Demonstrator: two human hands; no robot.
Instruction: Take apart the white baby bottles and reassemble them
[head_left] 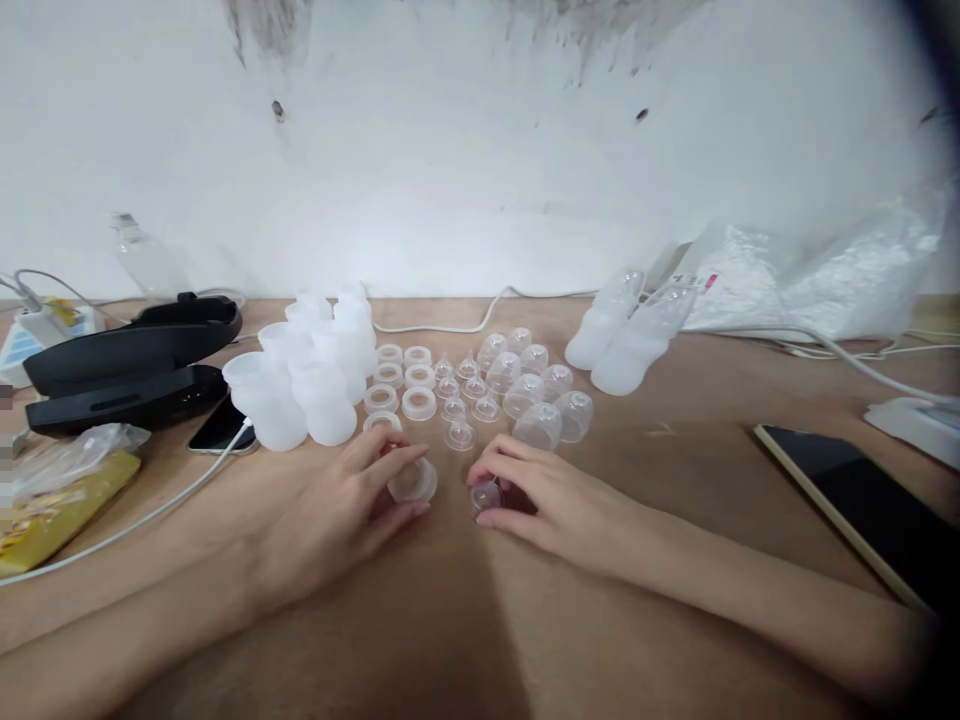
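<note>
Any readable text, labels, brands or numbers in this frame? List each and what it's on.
None legible.
White label with red patch on the clear plastic bag: print too blurred to read.
Yellow snack packet: markings blurred.
White power strip: coloured sticker, unreadable.
Translucent bottle parts, dark tablet: no text visible.

Bright, soft light, slightly hazy view

You see the white wall (480, 150) glare and wash out the clear bottles (315, 370); faint shadows lie on the table (675, 450); edges bow, the right corner darkens, and distant things blur.
</note>
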